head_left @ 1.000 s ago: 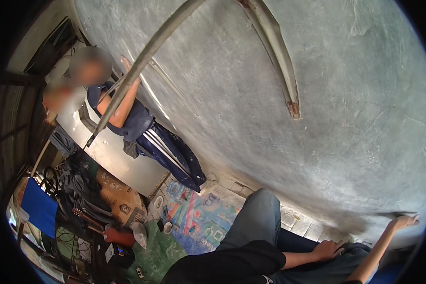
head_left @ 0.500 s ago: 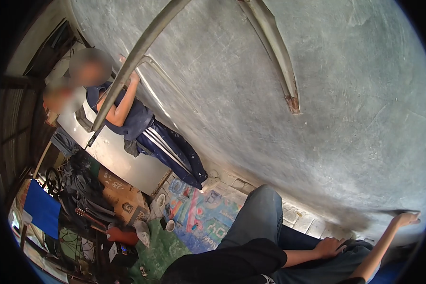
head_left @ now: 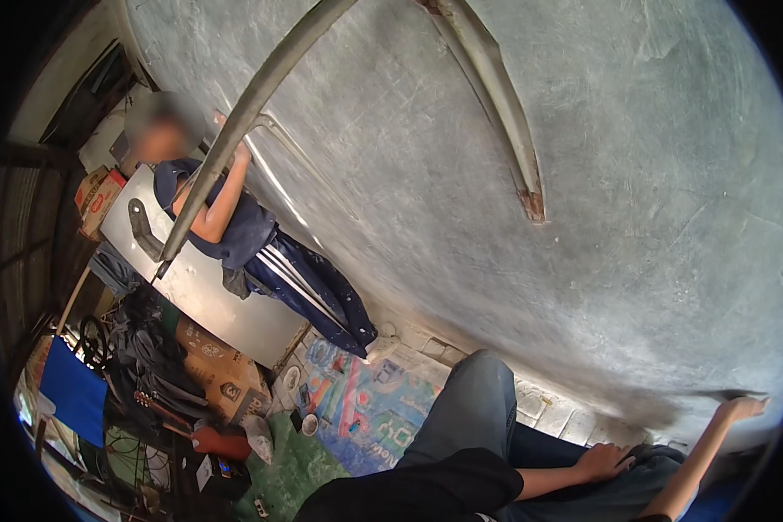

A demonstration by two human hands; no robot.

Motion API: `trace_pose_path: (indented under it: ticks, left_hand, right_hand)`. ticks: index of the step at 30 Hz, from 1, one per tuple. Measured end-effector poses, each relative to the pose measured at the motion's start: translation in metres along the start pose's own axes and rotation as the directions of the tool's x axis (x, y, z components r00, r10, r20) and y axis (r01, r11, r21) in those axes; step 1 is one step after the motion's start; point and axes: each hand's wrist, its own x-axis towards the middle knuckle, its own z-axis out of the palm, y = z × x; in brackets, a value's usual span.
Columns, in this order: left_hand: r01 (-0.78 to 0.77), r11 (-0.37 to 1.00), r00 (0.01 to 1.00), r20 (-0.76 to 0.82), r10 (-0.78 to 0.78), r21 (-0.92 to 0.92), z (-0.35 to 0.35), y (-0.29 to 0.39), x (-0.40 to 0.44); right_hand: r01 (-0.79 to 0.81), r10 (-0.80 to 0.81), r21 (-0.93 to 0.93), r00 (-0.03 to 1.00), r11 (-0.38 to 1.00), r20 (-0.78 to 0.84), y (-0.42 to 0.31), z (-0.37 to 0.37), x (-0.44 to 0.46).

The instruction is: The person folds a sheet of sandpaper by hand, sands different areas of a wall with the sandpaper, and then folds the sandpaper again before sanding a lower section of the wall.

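Note:
My left hand [head_left: 604, 462] rests low over my jeans, its fingers curled; a small thing between them is too unclear to name. To its right, my right hand [head_left: 743, 408] reaches out to the grey wall surface [head_left: 600, 261], touching it with fingers stretched and casting a shadow there. Nothing is visibly held in it. My bent knee [head_left: 483, 391] stands left of both hands. A curved grey bar [head_left: 265, 83] crosses the upper left of the view, and a second bar [head_left: 496, 87] with a rusty brown tip lies against the surface.
A co-worker [head_left: 226, 217] in dark clothes stands at the left with raised hands near the surface. A colourful printed sheet [head_left: 378, 396] and green sheet [head_left: 296, 470] cover the floor. Cardboard [head_left: 222, 361], a white cup [head_left: 310, 424], a red guitar [head_left: 222, 442] and a blue panel [head_left: 74, 391] lie beyond.
The view has shifted slightly. The co-worker's raised arm has moved a little left and down in the view. My two hands have kept nearly the same places.

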Motion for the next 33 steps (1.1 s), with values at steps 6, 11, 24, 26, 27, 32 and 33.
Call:
trace_pose_path:
  ticks: [6, 11, 24, 26, 27, 32, 33]
  left_hand:
    - [-0.002, 1.000, 1.000, -0.005, 0.002, 0.008, 0.002, -0.001, 0.000]
    - [0.002, 1.000, 1.000, -0.018, -0.002, 0.029, 0.002, -0.003, 0.002]
    - [-0.273, 0.952, 0.925, -0.311, 0.220, -0.138, 0.015, -0.016, 0.003]
    - [-0.315, 0.925, 0.912, -0.339, 0.233, -0.213, -0.017, -0.004, -0.007]
    - [-0.352, 0.893, 0.900, -0.364, 0.240, -0.282, -0.045, 0.007, -0.017]
    - [-0.401, 0.846, 0.878, -0.410, 0.247, -0.351, -0.155, 0.035, -0.048]
    - [-0.426, 0.836, 0.863, -0.432, 0.260, -0.346, -0.169, 0.037, -0.052]
  right_hand:
    - [-0.029, 0.026, -0.063, 0.998, 0.998, -0.053, -0.002, 0.009, -0.025]
    - [-0.333, 0.346, 0.261, 0.938, 0.906, -0.004, 0.046, -0.008, 0.020]
    - [-0.230, 0.235, 0.203, 0.972, 0.952, -0.001, -0.055, 0.009, -0.032]
    - [-0.161, 0.161, 0.182, 0.987, 0.970, 0.018, -0.024, 0.005, -0.005]
    - [-0.097, 0.092, 0.161, 0.995, 0.982, 0.038, -0.007, 0.003, 0.009]
    - [0.091, -0.101, 0.104, 0.990, 0.990, 0.102, 0.040, -0.004, 0.047]
    - [0.087, -0.096, 0.096, 0.991, 0.992, 0.098, 0.062, -0.009, 0.074]
